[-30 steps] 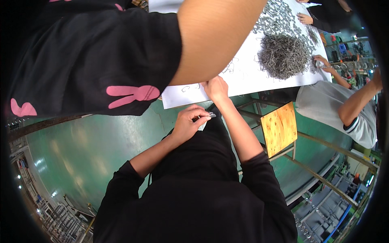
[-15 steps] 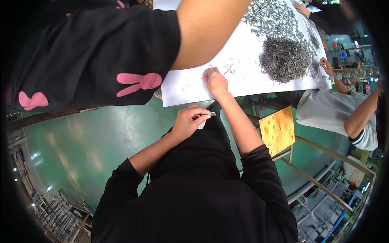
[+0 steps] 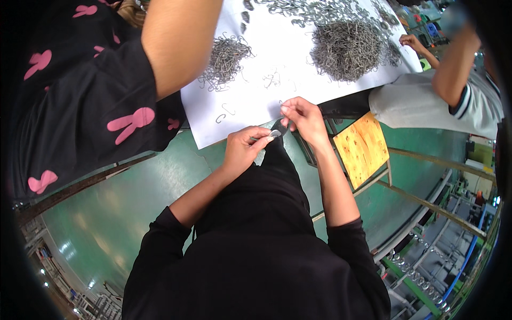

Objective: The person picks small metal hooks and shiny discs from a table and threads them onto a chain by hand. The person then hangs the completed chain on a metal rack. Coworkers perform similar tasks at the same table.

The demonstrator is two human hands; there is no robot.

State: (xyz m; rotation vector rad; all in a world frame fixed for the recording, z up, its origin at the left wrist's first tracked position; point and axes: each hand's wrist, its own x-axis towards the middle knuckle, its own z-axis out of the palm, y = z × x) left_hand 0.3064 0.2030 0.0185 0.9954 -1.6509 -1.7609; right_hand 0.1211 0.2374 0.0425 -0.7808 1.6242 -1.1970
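My left hand [image 3: 242, 150] pinches a small, flat, rounded metal piece [image 3: 276, 133] between thumb and fingertips, just off the near edge of the white-covered table [image 3: 201, 120]. Close to the right of it, my right hand [image 3: 308, 121] has its thumb and forefinger pressed together. Whatever it holds is too small to make out. Bent wire hooks [image 3: 220, 118] lie loose on the white surface beyond my hands, with a few more in a loose cluster [image 3: 272, 80] farther in.
A big heap of wire hooks [image 3: 348, 50] sits at the far right, a smaller heap [image 3: 226, 58] at left. Flat metal pieces [image 3: 304, 12] spread behind. A co-worker's arm [image 3: 178, 48] reaches in at left; another person [image 3: 426, 101] is at right, near a wooden stool [image 3: 362, 149].
My right hand has come back from the tabletop to beside the metal piece in my left hand. The view has shifted, and the smaller hook heap beside the co-worker's arm now shows.
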